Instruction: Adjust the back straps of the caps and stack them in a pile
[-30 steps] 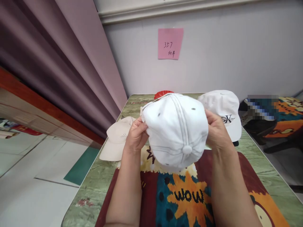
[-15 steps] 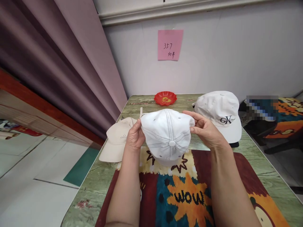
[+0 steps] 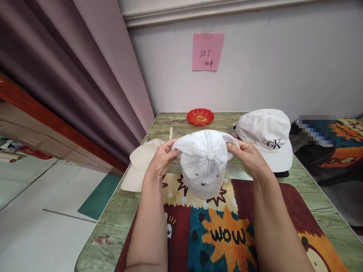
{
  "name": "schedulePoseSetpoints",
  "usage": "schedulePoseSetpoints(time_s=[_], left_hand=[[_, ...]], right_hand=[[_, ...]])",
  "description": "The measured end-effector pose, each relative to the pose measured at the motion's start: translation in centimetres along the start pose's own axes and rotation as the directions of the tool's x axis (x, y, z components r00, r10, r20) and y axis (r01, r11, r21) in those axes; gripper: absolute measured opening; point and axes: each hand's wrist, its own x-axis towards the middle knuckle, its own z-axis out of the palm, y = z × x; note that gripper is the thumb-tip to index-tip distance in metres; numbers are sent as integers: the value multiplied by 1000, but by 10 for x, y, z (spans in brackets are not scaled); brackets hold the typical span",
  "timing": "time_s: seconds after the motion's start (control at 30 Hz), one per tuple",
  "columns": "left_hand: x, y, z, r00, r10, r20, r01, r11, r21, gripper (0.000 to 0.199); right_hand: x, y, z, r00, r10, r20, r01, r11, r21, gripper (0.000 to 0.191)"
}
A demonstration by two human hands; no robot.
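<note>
A white baseball cap [image 3: 204,166] with dark stitching is held up over the table, its top button facing me and its brim pointing down toward me. My left hand [image 3: 163,158] pinches the cap's left rear edge, thumb on top. On the opposite side my right hand [image 3: 246,154] grips the right rear edge, thumb on the fabric and fingers partly hidden behind it. A cream cap [image 3: 136,166] lies at the left, partly covered by my left hand and forearm. Beyond my right hand sits another white cap [image 3: 263,128] with black letters on its front.
A red scalloped dish [image 3: 200,117] stands at the back of the green wood-look table [image 3: 99,223]. In front lies a colourful patterned mat [image 3: 227,234]. A pink note [image 3: 208,52] is on the wall, a purple curtain [image 3: 113,68] hangs at left, and a stool stands at right.
Both hands have shifted their hold and spread the cap's rear edges farther apart. The cap has tilted, so its front and brim show more. The view has moved slightly.
</note>
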Motion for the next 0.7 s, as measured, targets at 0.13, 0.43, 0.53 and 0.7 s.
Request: schedulePoseSetpoints(time_s=[0.13,0.43,0.53,0.7], left_hand=[[3,-8,2,1000,-18,-22,18,1000,9,30],[6,-27,1,994,-79,-81,50,950,-307,12],[6,-33,13,987,-106,-120,54,926,-373,15],[8,-41,42,977,-200,-68,147,875,-462,35]], right_hand=[[1,3,3,998,65,10,-65,990,128,34],[7,11,6,981,195,14,-181,877,445,38],[8,16,10,983,181,26,-167,837,521,31],[16,28,19,980,199,-4,-156,780,605,27]])
